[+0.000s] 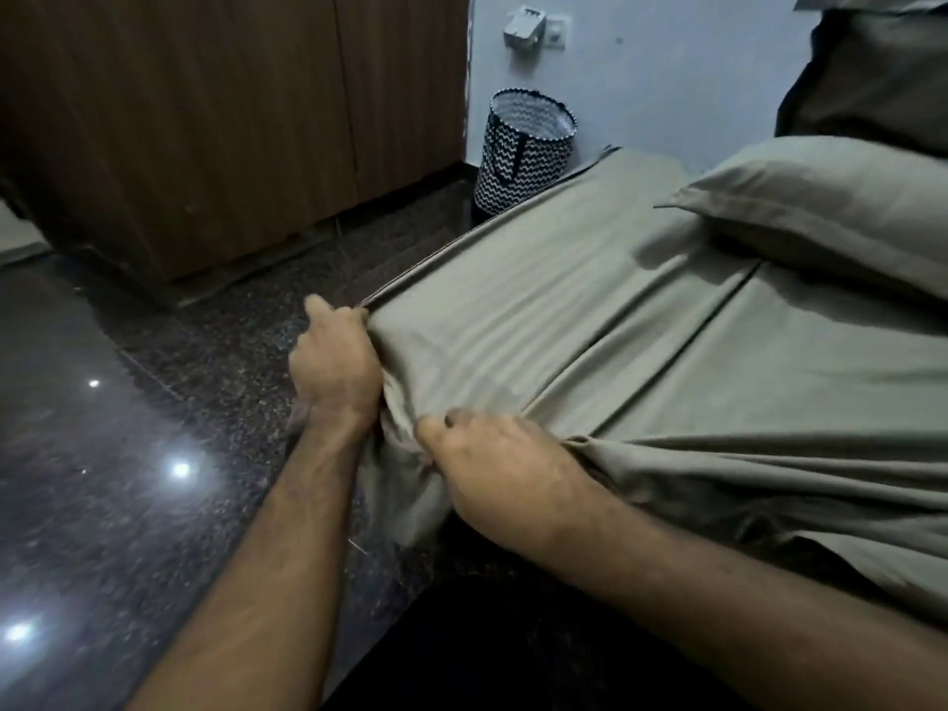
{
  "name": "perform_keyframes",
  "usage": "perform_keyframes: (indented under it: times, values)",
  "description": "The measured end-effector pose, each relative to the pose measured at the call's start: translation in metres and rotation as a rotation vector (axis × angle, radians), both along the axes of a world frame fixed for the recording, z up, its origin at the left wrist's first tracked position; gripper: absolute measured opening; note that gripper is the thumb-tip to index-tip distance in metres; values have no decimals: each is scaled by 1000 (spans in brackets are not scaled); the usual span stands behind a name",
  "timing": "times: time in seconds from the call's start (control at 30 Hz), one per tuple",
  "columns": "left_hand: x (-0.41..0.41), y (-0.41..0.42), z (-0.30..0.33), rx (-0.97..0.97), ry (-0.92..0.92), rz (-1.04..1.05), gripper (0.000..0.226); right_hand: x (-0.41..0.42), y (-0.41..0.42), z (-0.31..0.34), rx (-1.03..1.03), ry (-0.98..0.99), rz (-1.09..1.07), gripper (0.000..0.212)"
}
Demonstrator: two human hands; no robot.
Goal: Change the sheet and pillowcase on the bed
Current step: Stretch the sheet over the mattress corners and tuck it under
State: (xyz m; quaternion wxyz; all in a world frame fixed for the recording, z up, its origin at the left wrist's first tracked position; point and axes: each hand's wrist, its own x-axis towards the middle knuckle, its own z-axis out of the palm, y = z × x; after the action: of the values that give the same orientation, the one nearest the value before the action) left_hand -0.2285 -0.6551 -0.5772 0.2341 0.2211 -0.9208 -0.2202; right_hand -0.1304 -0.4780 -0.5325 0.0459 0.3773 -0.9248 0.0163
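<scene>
Dark speckled floor (154, 402), wood wardrobe (205, 120) at 11 o'clock, zigzag basket (518, 151) at 12. The olive sheet (590, 341) runs long toward 1 o'clock up to the pillow (821, 207). Both hands sit right at its near corner: left hand (333, 361) curled on the side edge, right hand (497, 469) bunching the fabric, left a touch nearer the corner. I'd guess tucking comes next

My sheet (590, 310) is plain grey-olive; the pillowcase (831, 197) matches it. The basket (523, 146) carries a black-and-white zigzag pattern. Wardrobe (205, 120): brown wood grain. Floor (102, 428): dark speckled stone. Wall (667, 69): pale blue.
</scene>
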Motion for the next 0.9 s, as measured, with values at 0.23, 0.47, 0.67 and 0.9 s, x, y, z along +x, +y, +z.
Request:
perform_keyframes:
  times: [0.23,0.47,0.67,0.9]
  values:
    - [0,3,-17,-159,-126,4,25,-22,15,-65,422,-404,8,37]
    - [9,11,-19,-157,0,1,22,-44,14,-9,-160,263,179,25]
    - [17,31,-16,-140,48,-153,39,-98,32,-21,-37,152,-189,63]
    - [21,18,-42,-296,-192,-232,58,-105,10,-42,-239,386,-66,36]
